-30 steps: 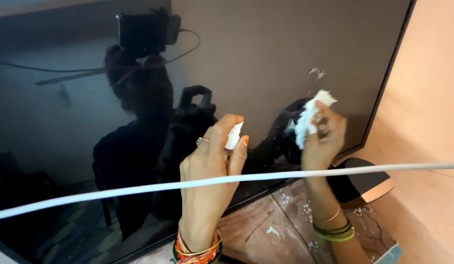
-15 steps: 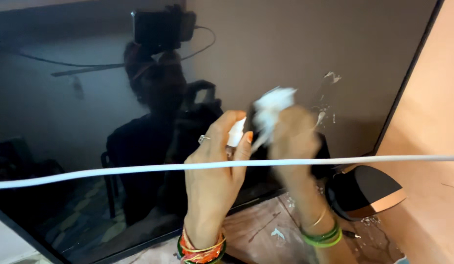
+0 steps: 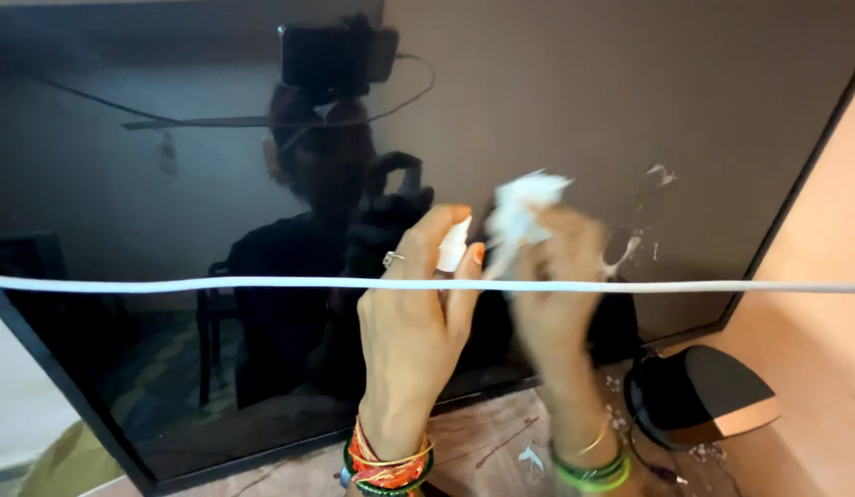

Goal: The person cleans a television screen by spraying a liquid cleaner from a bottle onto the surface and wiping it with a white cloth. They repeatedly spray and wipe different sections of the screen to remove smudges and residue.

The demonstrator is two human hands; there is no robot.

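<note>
- The television screen was glossy black, smooth enough to mirror the room, with pale smears dulling one patch.
- The wad in the right hand looked like soft, crumpled white paper or cloth; which one could not be told.
- The small bottle in the left hand seemed smooth white plastic.
- The cable had a smooth white coating.
- The bangles shone like glass or metal.
- The wall was matt peach.

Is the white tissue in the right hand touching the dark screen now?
Cannot tell. In the head view the right hand and its white tissue are motion-blurred in front of the dark screen; neither contact nor a gap shows plainly.
</note>
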